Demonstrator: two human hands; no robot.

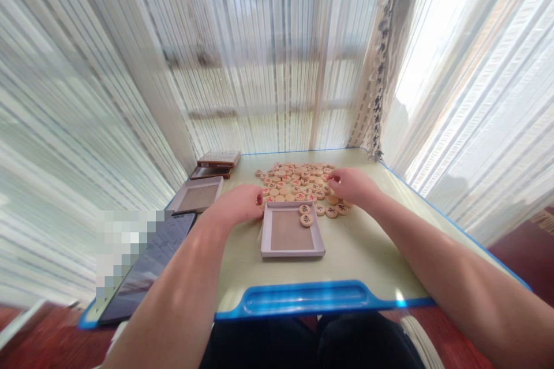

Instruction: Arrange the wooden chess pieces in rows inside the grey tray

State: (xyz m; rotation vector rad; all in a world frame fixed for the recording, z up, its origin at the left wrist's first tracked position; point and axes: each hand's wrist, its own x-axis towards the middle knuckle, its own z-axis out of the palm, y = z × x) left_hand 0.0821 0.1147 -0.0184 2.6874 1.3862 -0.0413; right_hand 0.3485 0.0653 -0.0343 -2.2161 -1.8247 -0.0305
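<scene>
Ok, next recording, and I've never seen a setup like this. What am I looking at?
There's no machine here: a camera on a person's head looks forward and down at two bare hands. On the green table lie many round wooden pieces with red or black characters, some blank side up. An open box holds two pieces. The left hand is beside its far left corner; the right hand reaches the pieces' right edge. Whether either grips anything is unclear.

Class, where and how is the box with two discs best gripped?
Probably by both side walls, left hand from the left, right hand from the right: the box lies flat and open, and its low walls stand upright.
</scene>
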